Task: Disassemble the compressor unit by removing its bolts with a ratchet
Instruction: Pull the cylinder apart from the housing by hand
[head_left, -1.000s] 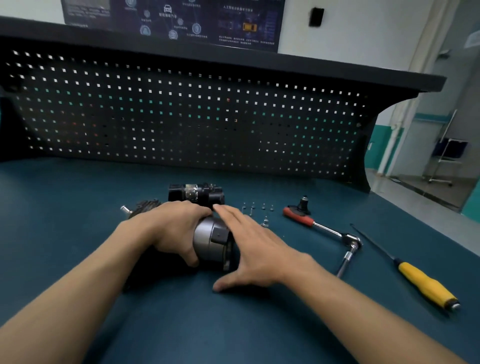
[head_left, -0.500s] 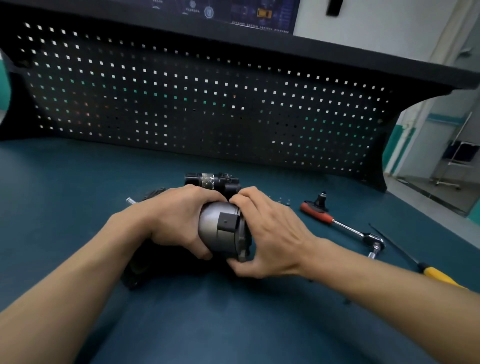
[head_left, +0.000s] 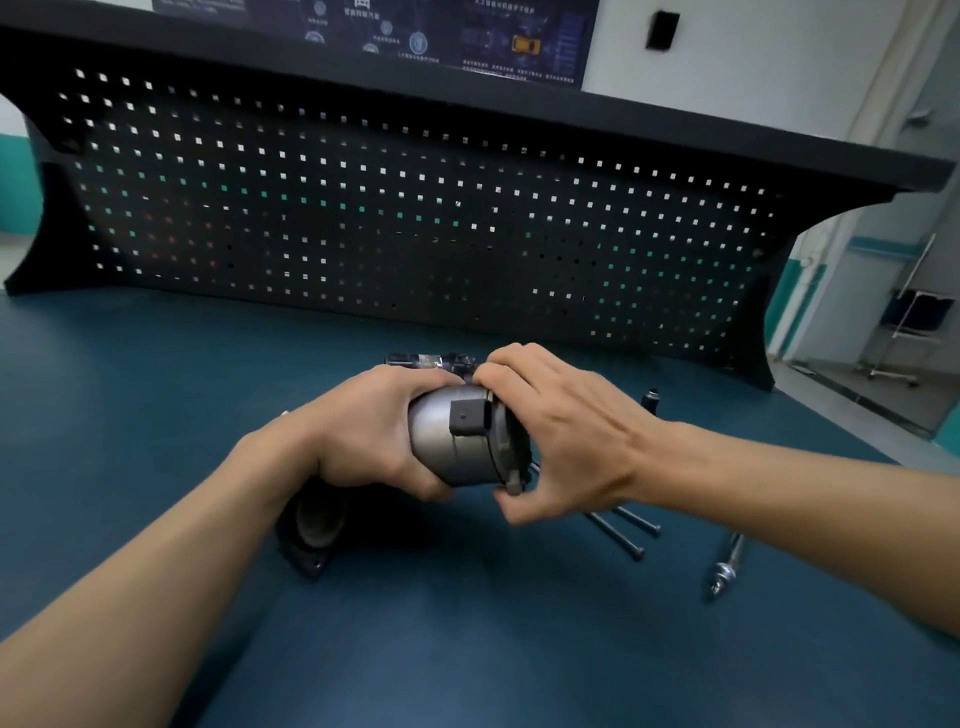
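Observation:
The grey metal compressor unit (head_left: 457, 441) is held just above the blue bench, tilted, between both hands. My left hand (head_left: 363, 431) wraps its left body. My right hand (head_left: 566, 431) clasps its right end cap. Two long bolts (head_left: 623, 530) stick out below my right hand, slanting down to the bench. The ratchet's metal head (head_left: 724, 569) shows under my right forearm; its handle is hidden. A black socket piece (head_left: 649, 400) stands behind my right wrist.
A dark flanged housing part (head_left: 311, 535) lies on the bench (head_left: 156, 389) under my left wrist. Another black cylindrical part (head_left: 426, 360) lies behind the hands. A black pegboard (head_left: 415, 218) walls off the back of the bench.
My right hand went from resting flat on the unit to clasping its end cap. Both hands raised the unit off the bench, and long bolts now show beneath it. The camera moved closer.

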